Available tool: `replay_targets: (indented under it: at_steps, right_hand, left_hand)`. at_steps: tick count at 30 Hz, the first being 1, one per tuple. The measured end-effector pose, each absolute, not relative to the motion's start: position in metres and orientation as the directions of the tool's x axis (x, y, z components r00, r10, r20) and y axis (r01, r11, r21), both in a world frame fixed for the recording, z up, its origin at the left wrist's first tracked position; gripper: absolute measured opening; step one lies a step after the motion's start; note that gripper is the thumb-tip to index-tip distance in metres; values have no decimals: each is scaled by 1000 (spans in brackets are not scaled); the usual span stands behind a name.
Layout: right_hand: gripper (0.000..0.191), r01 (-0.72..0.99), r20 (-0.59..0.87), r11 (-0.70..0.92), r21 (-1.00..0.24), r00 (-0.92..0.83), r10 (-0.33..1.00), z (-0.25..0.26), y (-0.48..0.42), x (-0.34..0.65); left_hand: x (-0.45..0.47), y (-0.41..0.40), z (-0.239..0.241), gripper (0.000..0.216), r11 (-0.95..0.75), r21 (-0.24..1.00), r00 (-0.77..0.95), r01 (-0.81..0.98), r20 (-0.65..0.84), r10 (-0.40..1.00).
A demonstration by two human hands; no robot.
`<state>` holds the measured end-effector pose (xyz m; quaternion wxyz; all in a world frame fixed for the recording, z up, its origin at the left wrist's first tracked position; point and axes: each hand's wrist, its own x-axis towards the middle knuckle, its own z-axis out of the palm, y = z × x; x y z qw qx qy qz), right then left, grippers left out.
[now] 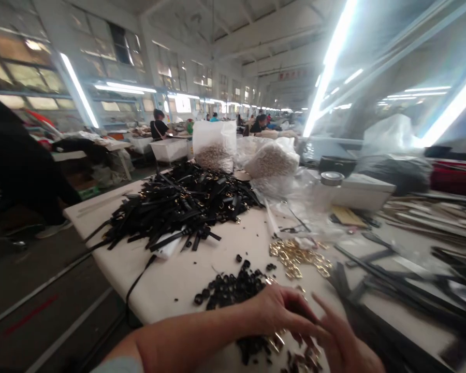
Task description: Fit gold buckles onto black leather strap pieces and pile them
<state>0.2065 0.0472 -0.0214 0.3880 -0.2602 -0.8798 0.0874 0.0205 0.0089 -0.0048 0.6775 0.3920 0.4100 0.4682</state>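
Observation:
My left hand (279, 310) reaches across the front of the table with its fingers bent down and pinched together. It meets my right hand (347, 344), which is blurred and has one finger raised. Whatever lies between the fingertips is too small and hidden to name. Under and beside my left hand is a heap of small black ring-like pieces (233, 284). Loose gold-coloured metal pieces (276, 342) lie below the hands, partly covered. Beyond them is a pile of gold metal fittings (299, 256).
A large heap of black straps with gold fittings (186, 199) covers the table's (233, 243) far left. Clear plastic bags of small pale pieces (274, 158) stand behind it. Long black strips (384, 269) lie at right. A person's dark-clothed leg (27, 166) is at far left.

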Motion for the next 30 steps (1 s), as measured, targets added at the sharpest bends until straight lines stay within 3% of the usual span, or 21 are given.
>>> replay_targets:
  at_steps: [5, 14, 19, 24, 30]
  right_hand:
    - [37, 415, 573, 830, -373, -601, 558, 1, 34, 200]
    - [41, 446, 548, 800, -402, -583, 600, -2, 34, 196]
    - [26, 404, 567, 834, -375, -612, 551, 0, 33, 197]
    - [17, 485, 521, 807, -337, -618, 589, 3, 34, 198]
    - [11, 559, 510, 758, -337, -568, 646, 2, 40, 201]
  left_hand:
    - [16, 6, 3, 43, 181, 945, 87, -273, -163, 983]
    - [18, 5, 3, 42, 175, 952, 76, -250, -161, 984]
    - [12, 3, 8, 50, 161, 966, 119, -200, -139, 983]
    - [6, 4, 11, 46, 119, 982, 117, -146, -103, 988]
    - [-13, 10, 19, 34, 159, 987, 17, 10, -159, 987]
